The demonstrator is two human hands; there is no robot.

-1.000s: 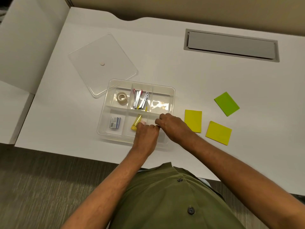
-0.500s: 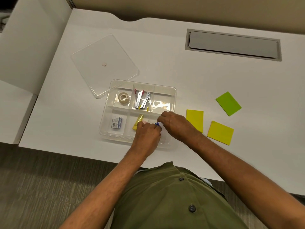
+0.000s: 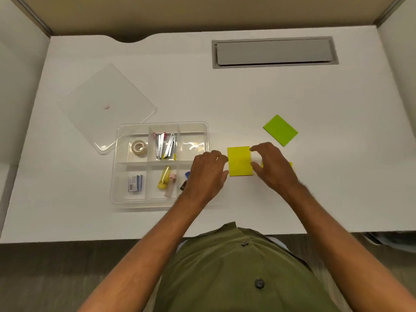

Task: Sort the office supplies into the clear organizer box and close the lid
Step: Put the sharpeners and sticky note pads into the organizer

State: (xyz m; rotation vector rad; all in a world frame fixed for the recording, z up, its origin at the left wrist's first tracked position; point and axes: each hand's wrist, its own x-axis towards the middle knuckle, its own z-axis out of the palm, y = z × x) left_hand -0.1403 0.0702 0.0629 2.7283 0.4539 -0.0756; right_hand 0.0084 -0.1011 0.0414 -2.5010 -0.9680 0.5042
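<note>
The clear organizer box [image 3: 121,131] lies open on the white desk, holding a tape roll [image 3: 139,147], two staplers [image 3: 165,146], a staple packet [image 3: 135,183], a yellow tube [image 3: 164,177] and small items under my left hand. A yellow sticky pad [image 3: 239,161] lies just right of the box. My left hand [image 3: 206,174] rests over the box's right edge, fingers touching the pad's left side. My right hand [image 3: 271,166] is at the pad's right edge, fingers spread, covering a second yellow pad [image 3: 290,165]. A green pad [image 3: 280,130] lies farther back.
The clear lid [image 3: 105,104] lies flat behind and left of the box, overlapping its corner. A grey cable hatch [image 3: 274,52] is set in the desk at the back. Partition walls stand at left, right and rear.
Both hands have left the box's front-right compartment and moved right to the yellow sticky pad. Small items now lie in that compartment.
</note>
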